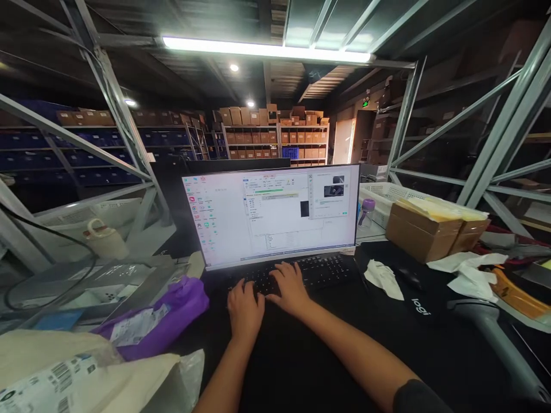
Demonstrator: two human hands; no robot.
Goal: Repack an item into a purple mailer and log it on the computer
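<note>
Both my hands rest on a black keyboard [321,269] in front of a lit monitor [275,213] showing software windows. My left hand [244,308] lies on the keyboard's left part with fingers spread over the keys. Beside it, my right hand [289,288] lies nearer the middle, fingers stretched out onto the keys. Neither hand holds anything. A black mouse [411,279] sits apart to the right on a black desk mat [430,321].
A purple mailer bag [172,312] and white labelled parcels [64,373] lie at the left. Brown cartons [424,229], crumpled tissue [383,278], a handheld scanner [486,324] and a small purple-capped bottle [367,211] stand at the right. Metal rack frames [495,143] flank the desk.
</note>
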